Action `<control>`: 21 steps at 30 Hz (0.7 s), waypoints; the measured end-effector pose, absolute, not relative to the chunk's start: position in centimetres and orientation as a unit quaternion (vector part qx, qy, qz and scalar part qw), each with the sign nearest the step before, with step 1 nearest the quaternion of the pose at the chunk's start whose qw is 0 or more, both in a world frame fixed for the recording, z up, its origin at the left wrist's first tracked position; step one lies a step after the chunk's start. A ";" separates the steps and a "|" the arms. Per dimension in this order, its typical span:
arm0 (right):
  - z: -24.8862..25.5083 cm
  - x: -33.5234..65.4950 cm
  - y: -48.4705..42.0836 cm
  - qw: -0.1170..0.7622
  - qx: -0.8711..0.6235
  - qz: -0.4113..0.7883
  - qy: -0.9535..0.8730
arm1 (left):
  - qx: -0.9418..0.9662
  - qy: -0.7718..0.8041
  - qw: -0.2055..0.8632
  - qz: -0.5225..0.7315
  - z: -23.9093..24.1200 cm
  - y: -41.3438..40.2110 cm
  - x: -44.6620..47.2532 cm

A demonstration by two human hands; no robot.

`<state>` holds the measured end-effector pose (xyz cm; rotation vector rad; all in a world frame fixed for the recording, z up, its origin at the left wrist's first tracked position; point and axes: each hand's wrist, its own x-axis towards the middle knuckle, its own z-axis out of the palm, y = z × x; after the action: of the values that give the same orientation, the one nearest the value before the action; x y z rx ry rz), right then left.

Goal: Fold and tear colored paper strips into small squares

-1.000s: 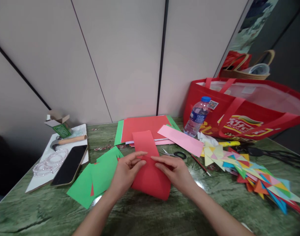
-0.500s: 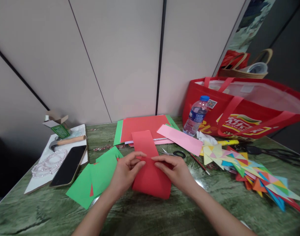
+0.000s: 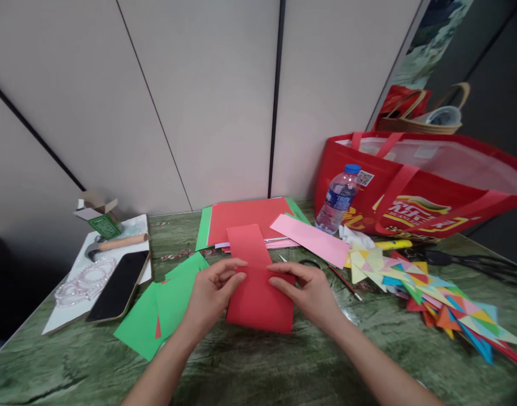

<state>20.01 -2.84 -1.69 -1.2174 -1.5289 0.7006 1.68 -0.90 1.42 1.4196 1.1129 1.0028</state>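
Observation:
A long strip of red paper (image 3: 258, 296) lies in front of me, its near end curled back over itself toward the middle. My left hand (image 3: 216, 287) pinches the folded-over edge at its left side, thumb and fingertips on the paper. On the opposite side, my right hand (image 3: 303, 285) grips the same edge between thumb and fingers. The far part of the strip rests over a stack of coloured paper sheets (image 3: 245, 217). Partly hidden behind my right hand are scissors (image 3: 310, 263). Green paper pieces (image 3: 174, 299) spread out beside my left hand.
A phone (image 3: 119, 285), hammer (image 3: 118, 242), bead string (image 3: 87, 280) and small box (image 3: 101, 217) stand left. Rightward are a pink strip (image 3: 311, 239), pencil (image 3: 344, 282), water bottle (image 3: 338, 200), red bag (image 3: 411, 186) and folded colourful paper pieces (image 3: 445, 299).
Both hands have shifted slightly apart along the folded edge. The red paper's near curl has drawn back a little away from me, and the fold looks somewhat flatter.

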 end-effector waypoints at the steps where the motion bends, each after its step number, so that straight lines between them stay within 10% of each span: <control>1: -1.7 20.0 -2.8 0.509 -0.506 0.290 -0.633 | 0.591 0.463 0.512 0.417 1.4 -0.9 1.7; 21: -2.2 20.4 -2.3 0.495 -0.498 0.351 -0.620 | 0.603 0.471 0.511 0.393 1.2 -1.0 1.7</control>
<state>20.41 -2.32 -2.15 -1.2077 -1.5018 0.8497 1.70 -0.98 1.25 1.4509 1.1325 0.9457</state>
